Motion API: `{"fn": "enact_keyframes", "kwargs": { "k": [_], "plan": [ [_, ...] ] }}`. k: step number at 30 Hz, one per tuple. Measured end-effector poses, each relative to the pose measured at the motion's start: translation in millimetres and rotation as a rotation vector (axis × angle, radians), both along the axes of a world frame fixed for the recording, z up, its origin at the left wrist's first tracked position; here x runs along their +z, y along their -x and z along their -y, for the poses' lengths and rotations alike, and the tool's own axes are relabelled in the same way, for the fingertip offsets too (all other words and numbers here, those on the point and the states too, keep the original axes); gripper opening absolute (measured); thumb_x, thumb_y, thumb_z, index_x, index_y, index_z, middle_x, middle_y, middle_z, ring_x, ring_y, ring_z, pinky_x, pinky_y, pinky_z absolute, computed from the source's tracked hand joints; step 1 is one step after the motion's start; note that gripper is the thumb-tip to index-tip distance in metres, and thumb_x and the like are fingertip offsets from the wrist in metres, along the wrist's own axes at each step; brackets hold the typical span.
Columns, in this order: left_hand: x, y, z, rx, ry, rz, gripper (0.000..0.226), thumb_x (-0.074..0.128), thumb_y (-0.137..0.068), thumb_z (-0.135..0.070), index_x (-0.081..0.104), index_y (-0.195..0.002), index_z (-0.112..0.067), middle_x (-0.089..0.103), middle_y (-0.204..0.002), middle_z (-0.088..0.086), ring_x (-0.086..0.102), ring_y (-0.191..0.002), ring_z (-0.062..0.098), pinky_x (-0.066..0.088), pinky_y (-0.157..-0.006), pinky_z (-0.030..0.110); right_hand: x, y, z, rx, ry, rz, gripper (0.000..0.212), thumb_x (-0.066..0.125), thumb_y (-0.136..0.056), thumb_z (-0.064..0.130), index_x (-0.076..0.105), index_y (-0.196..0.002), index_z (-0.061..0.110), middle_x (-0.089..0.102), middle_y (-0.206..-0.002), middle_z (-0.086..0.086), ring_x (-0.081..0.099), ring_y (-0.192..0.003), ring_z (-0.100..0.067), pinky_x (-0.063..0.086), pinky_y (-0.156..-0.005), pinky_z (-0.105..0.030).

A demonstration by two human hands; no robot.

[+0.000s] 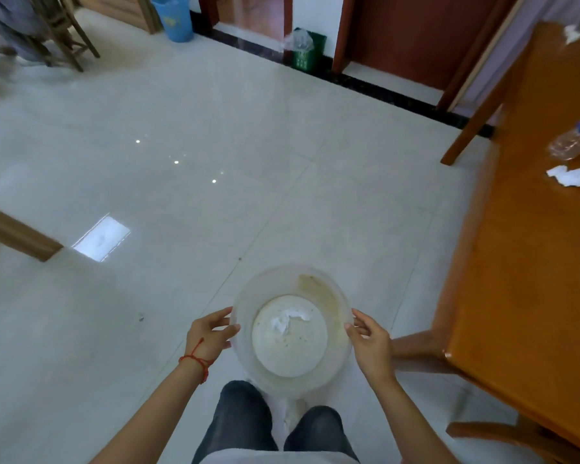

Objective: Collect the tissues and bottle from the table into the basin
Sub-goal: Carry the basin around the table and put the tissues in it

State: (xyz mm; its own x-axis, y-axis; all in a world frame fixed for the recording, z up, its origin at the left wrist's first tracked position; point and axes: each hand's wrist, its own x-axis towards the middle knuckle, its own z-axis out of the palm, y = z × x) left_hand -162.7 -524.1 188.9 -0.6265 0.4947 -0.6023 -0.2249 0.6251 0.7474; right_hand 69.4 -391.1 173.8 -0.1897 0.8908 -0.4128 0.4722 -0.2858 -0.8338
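I hold a clear plastic basin (329, 296) in front of me above the floor. My left hand (208, 334) grips its left rim and my right hand (369, 343) grips its right rim. One crumpled white tissue (290, 321) lies on the basin's bottom. On the orange wooden table (529, 296) at the right lie a clear plastic bottle (573, 140) with a blue cap, on its side, and a crumpled tissue (572, 176) just in front of it. Another tissue (572, 34) lies at the table's far end.
A wooden chair (419, 351) stands tucked at the table's near left side. A green bin (307, 50) with a plastic bag and a blue bucket (175, 16) stand against the far wall. Another chair (64, 31) is at the far left. The floor is pale glossy tile.
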Motion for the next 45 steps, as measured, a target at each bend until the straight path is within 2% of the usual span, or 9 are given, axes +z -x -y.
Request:
{"fn": "enact_keyframes", "kwargs": {
  "k": [5, 10, 14, 19, 27, 32, 38, 41, 45],
  "plan": [
    [-2, 56, -63, -0.094, -0.015, 0.035, 0.044, 0.068, -0.077, -0.003, 0.058, -0.12, -0.005, 0.065, -0.098, 0.015, 0.061, -0.094, 0.033, 0.054, -0.082, 0.044, -1, 40, -42, -0.098, -0.019, 0.005, 0.034, 0.063, -0.083, 0.011, 0.059, -0.117, 0.009, 0.063, -0.094, -0.004, 0.058, -0.085, -0.015, 0.044, -0.079, -0.026],
    [3, 120, -132, -0.171, -0.045, 0.059, 0.044, 0.067, -0.078, -0.003, 0.058, -0.12, -0.007, 0.068, -0.098, 0.015, 0.063, -0.095, 0.032, 0.055, -0.081, 0.04, 7, 96, -91, -0.198, -0.044, -0.033, 0.032, 0.062, -0.084, 0.01, 0.06, -0.116, 0.011, 0.063, -0.093, -0.001, 0.057, -0.085, -0.012, 0.046, -0.084, -0.029],
    [8, 163, -189, -0.224, -0.054, 0.047, 0.043, 0.067, -0.077, -0.002, 0.059, -0.119, -0.007, 0.067, -0.106, 0.02, 0.063, -0.098, 0.036, 0.054, -0.086, 0.046, 13, 130, -129, -0.241, -0.078, -0.046, 0.032, 0.06, -0.085, 0.012, 0.059, -0.117, 0.011, 0.061, -0.098, 0.0, 0.055, -0.084, -0.003, 0.043, -0.079, -0.019],
    [8, 192, -259, -0.288, -0.062, 0.061, 0.043, 0.067, -0.077, -0.001, 0.059, -0.119, -0.006, 0.066, -0.106, 0.021, 0.062, -0.094, 0.033, 0.055, -0.083, 0.042, 13, 152, -181, -0.3, -0.095, -0.03, 0.033, 0.061, -0.084, 0.011, 0.059, -0.117, 0.009, 0.06, -0.098, -0.002, 0.056, -0.09, -0.015, 0.041, -0.074, -0.014],
    [-5, 200, -392, -0.353, -0.085, 0.112, 0.044, 0.065, -0.077, 0.003, 0.057, -0.12, -0.003, 0.065, -0.107, 0.023, 0.062, -0.093, 0.034, 0.053, -0.079, 0.039, 5, 157, -293, -0.39, -0.089, -0.014, 0.032, 0.062, -0.084, 0.013, 0.06, -0.116, 0.01, 0.062, -0.097, -0.003, 0.057, -0.088, -0.015, 0.04, -0.068, -0.01],
    [3, 195, -477, -0.409, -0.091, 0.111, 0.042, 0.064, -0.078, 0.003, 0.058, -0.119, -0.003, 0.065, -0.103, 0.021, 0.062, -0.092, 0.034, 0.053, -0.078, 0.039, 12, 152, -359, -0.444, -0.097, -0.009, 0.03, 0.061, -0.085, 0.012, 0.06, -0.115, 0.011, 0.06, -0.091, 0.003, 0.054, -0.082, -0.001, 0.044, -0.063, -0.006],
    [10, 187, -567, -0.513, -0.096, 0.093, 0.042, 0.066, -0.077, 0.001, 0.059, -0.118, -0.006, 0.066, -0.101, 0.017, 0.061, -0.095, 0.034, 0.053, -0.082, 0.04, 19, 145, -420, -0.543, -0.118, 0.009, 0.027, 0.061, -0.084, 0.008, 0.062, -0.111, 0.01, 0.06, -0.085, 0.007, 0.055, -0.08, -0.002, 0.047, -0.073, -0.013],
    [6, 183, -606, -0.569, -0.085, 0.106, 0.04, 0.066, -0.077, 0.002, 0.06, -0.117, -0.006, 0.065, -0.099, 0.016, 0.061, -0.095, 0.034, 0.053, -0.082, 0.04, 18, 141, -440, -0.619, -0.117, 0.014, 0.028, 0.061, -0.084, 0.007, 0.062, -0.112, 0.009, 0.061, -0.089, 0.001, 0.055, -0.08, 0.0, 0.044, -0.066, -0.006],
    [-2, 178, -663, -0.709, -0.063, 0.126, 0.039, 0.067, -0.076, 0.002, 0.062, -0.115, -0.006, 0.066, -0.097, 0.018, 0.061, -0.094, 0.034, 0.054, -0.083, 0.045, 14, 139, -462, -0.767, -0.093, 0.014, 0.031, 0.063, -0.083, 0.006, 0.062, -0.113, 0.008, 0.061, -0.095, -0.004, 0.055, -0.078, 0.001, 0.042, -0.069, -0.01]
  ]
}}
